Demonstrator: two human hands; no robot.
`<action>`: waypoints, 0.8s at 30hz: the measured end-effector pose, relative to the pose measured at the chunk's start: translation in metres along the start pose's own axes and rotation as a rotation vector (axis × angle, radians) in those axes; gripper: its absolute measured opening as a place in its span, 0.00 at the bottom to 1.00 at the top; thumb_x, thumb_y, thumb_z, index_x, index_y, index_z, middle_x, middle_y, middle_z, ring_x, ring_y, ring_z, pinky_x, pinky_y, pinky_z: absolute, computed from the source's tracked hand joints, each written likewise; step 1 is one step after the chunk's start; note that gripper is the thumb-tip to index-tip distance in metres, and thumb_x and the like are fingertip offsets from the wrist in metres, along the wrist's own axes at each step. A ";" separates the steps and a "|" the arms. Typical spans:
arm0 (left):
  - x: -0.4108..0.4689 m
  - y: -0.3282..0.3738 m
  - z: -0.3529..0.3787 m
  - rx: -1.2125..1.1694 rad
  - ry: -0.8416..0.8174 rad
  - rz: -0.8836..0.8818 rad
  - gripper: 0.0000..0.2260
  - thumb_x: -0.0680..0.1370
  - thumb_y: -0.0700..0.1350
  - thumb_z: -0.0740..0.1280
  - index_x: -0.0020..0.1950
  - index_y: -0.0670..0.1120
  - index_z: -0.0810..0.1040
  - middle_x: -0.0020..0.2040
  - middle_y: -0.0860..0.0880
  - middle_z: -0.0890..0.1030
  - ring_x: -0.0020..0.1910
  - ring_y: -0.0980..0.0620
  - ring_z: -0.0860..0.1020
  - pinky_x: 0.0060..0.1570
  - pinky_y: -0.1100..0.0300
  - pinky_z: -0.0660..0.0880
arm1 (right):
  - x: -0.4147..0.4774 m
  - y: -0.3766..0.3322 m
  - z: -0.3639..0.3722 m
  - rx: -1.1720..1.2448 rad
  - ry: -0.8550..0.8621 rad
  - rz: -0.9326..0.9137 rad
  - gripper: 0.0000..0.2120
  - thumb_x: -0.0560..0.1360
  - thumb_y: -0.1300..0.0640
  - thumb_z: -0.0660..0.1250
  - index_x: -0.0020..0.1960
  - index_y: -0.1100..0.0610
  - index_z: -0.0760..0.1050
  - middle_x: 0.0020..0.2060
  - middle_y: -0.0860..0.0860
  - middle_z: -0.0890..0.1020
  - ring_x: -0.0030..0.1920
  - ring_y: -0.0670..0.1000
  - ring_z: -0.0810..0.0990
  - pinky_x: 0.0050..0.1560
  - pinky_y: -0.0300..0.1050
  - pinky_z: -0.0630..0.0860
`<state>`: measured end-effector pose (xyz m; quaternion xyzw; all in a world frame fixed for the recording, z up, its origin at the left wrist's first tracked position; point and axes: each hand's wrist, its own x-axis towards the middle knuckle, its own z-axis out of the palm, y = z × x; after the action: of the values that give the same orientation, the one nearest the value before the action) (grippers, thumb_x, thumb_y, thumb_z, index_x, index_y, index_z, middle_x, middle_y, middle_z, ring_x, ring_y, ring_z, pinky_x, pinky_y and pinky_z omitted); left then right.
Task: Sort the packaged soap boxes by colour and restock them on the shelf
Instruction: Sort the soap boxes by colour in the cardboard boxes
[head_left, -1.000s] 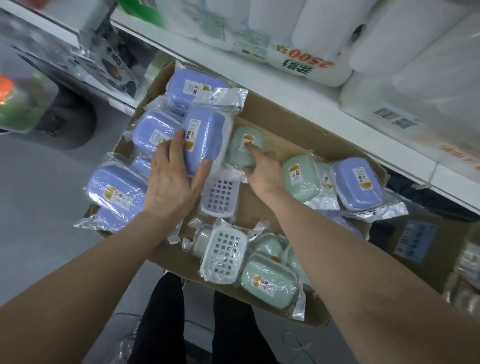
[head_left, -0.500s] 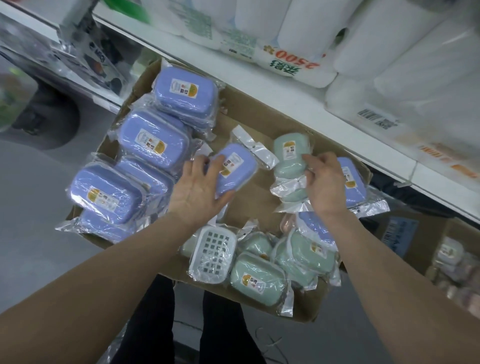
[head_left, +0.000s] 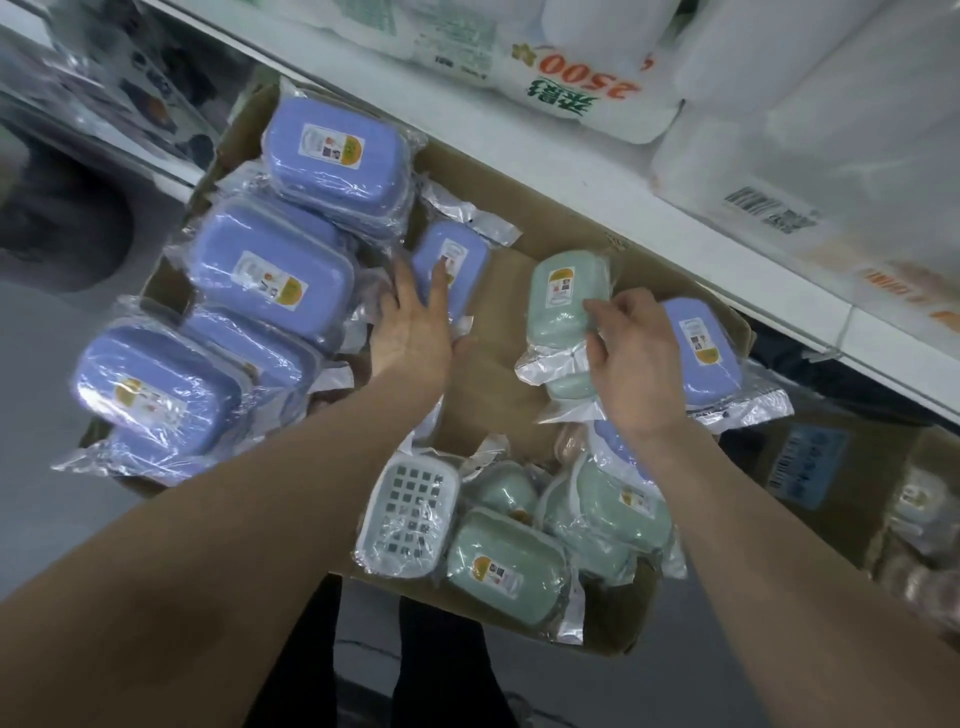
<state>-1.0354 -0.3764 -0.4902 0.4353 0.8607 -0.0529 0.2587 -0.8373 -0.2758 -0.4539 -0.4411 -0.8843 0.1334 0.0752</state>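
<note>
1. Green soap box (head_left: 563, 301), centre-right of frame, film-wrapped. I see the right hand (head_left: 636, 364) with fingers curled, pinching its right side.
2. Small purple soap box (head_left: 454, 260), centre. The left hand (head_left: 415, 327) lies against it with fingers straight and spread, touching rather than gripping. The two hands are apart.
3. Purple stack (head_left: 270, 275), left of frame; a further purple box (head_left: 701, 348) sits just beyond the right hand.
4. Green group (head_left: 504, 566) and white slotted tray (head_left: 410, 514), lower centre, side by side.
5. Cardboard carton (head_left: 493, 338) holds all of the above.
6. White shelf (head_left: 779, 296) runs diagonally across the upper right, bearing tissue packs (head_left: 587, 78). Grey floor (head_left: 41, 364), left edge.
</note>
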 end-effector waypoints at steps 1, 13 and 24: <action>-0.014 -0.004 0.002 0.006 0.027 0.068 0.37 0.79 0.59 0.62 0.79 0.48 0.44 0.78 0.38 0.46 0.75 0.35 0.52 0.72 0.45 0.58 | 0.001 -0.002 -0.002 -0.033 -0.004 0.001 0.14 0.71 0.67 0.69 0.56 0.63 0.80 0.47 0.61 0.76 0.46 0.62 0.76 0.46 0.55 0.78; -0.146 -0.090 0.040 -0.141 -0.150 0.398 0.31 0.76 0.56 0.67 0.74 0.46 0.64 0.71 0.44 0.68 0.68 0.42 0.69 0.63 0.42 0.72 | -0.039 -0.070 0.000 0.023 -0.073 -0.245 0.19 0.69 0.68 0.66 0.59 0.59 0.78 0.50 0.58 0.78 0.47 0.59 0.77 0.47 0.51 0.76; -0.137 -0.092 -0.001 -0.277 0.075 0.528 0.23 0.68 0.31 0.71 0.61 0.42 0.75 0.59 0.43 0.69 0.56 0.45 0.73 0.56 0.53 0.74 | -0.101 -0.119 0.022 0.668 -0.656 0.784 0.24 0.81 0.39 0.53 0.63 0.55 0.75 0.56 0.52 0.81 0.57 0.55 0.79 0.64 0.53 0.72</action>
<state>-1.0409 -0.5317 -0.4340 0.6062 0.7258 0.1504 0.2884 -0.8726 -0.4288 -0.4406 -0.6222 -0.5435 0.5502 -0.1215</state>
